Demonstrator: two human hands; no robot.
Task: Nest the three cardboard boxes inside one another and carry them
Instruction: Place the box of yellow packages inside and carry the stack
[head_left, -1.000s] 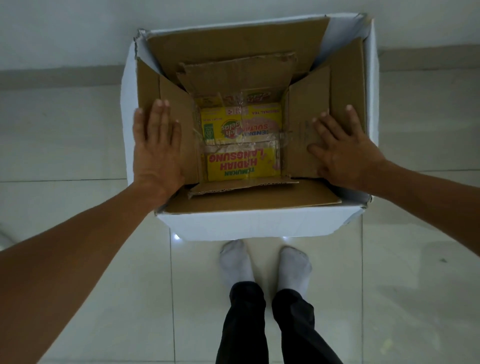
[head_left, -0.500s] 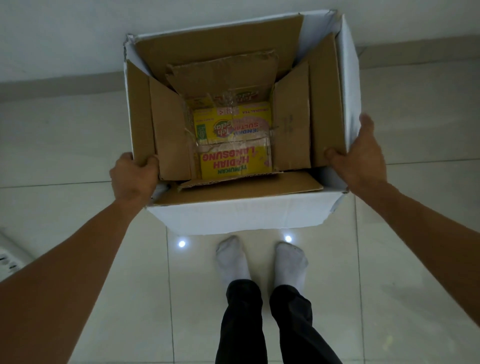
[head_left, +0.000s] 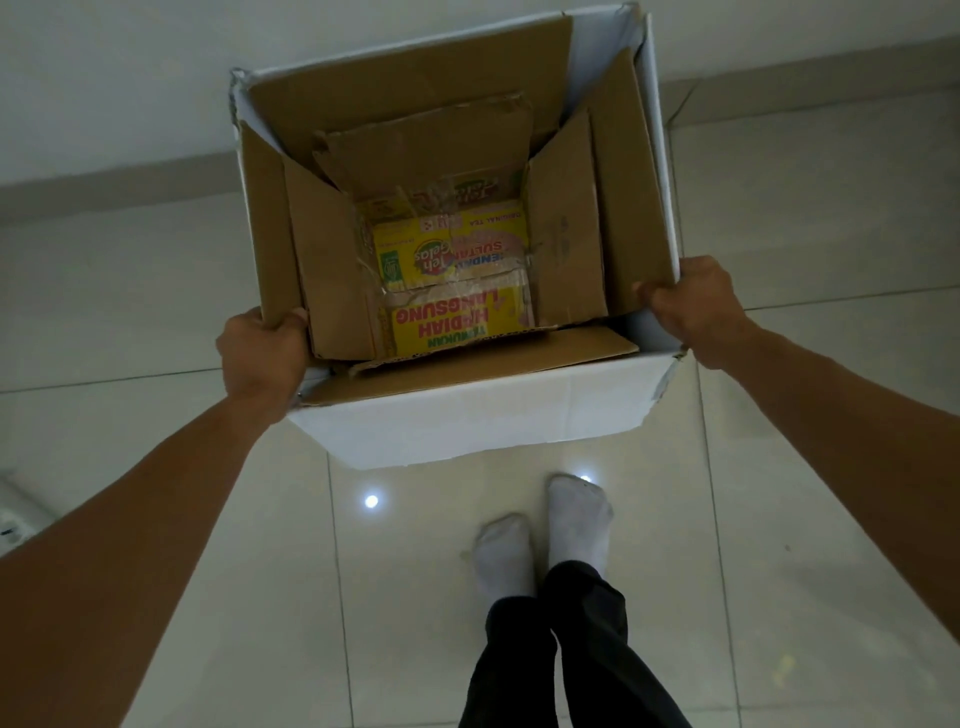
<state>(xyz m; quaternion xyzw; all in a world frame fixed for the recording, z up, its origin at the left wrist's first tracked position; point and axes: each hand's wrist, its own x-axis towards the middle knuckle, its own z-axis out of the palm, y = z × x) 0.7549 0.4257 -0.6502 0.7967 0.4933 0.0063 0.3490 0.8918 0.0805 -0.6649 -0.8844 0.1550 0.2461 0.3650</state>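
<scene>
**Boxes held at both rims over the tile floor**

Nearest me, at 6 o'clock, I see dark trouser legs (head_left: 571, 654) and two white socks (head_left: 576, 519) planted on pale floor tiles (head_left: 208, 597), the sock on the picture's right a little ahead of the other. Two bright light spots reflect in the tiles just ahead of the toes. My forearms run up from 8 and 4 o'clock toward the load.

My left hand (head_left: 260, 358) is closed over the white box (head_left: 467, 421) at its 9 o'clock rim, near the close corner, fingers curled inside against a brown flap. My right hand (head_left: 696, 306) is closed over the 3 o'clock rim the same way, fingertips hooked inside. The hands are well apart, one on each side wall.

The white box sits ahead of my feet, open on top, its brown flaps folded inward. Inside it sits a brown box (head_left: 332, 260), also open, flaps standing against the outer walls. At the centre, deepest down, lies the yellow box (head_left: 457, 291) with red and green print, its top taped. I cannot tell whether the white box rests on the floor or is lifted.

Beyond, at 12 o'clock, a grey skirting strip (head_left: 104, 192) meets a pale wall (head_left: 130, 78).
</scene>
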